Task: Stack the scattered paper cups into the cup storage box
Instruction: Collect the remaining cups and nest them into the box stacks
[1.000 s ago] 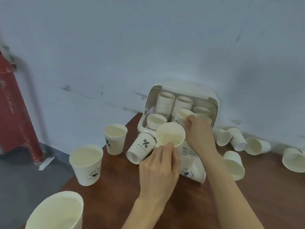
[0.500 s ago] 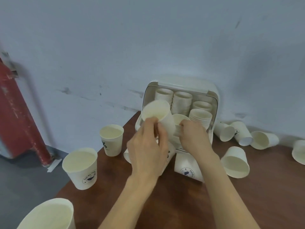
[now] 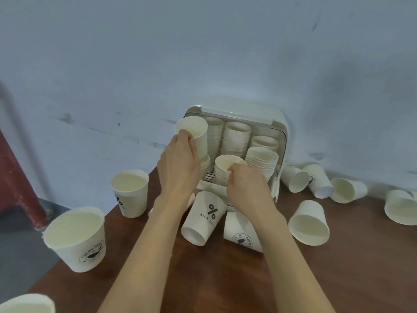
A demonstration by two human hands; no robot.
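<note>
The white cup storage box (image 3: 281, 141) stands open at the back of the brown table (image 3: 316, 279), holding several stacks of paper cups (image 3: 237, 138). My left hand (image 3: 178, 163) grips a single white paper cup (image 3: 196, 134) upright above the box's front left corner. My right hand (image 3: 248, 186) grips the rim of the top cup (image 3: 225, 166) on the front middle stack. A "NICE DAY" cup (image 3: 204, 216) lies tilted against the box front, between my forearms.
Two upright cups (image 3: 129, 193) (image 3: 76, 240) stand at the table's left edge, another at the bottom left corner (image 3: 27, 304). Several cups lie on their sides to the right (image 3: 309, 222) (image 3: 347, 190). A red pipe (image 3: 18, 184) stands at far left.
My left hand has carried its cup up and back from in front of the box to above its left corner. My right hand has stayed on the middle stack.
</note>
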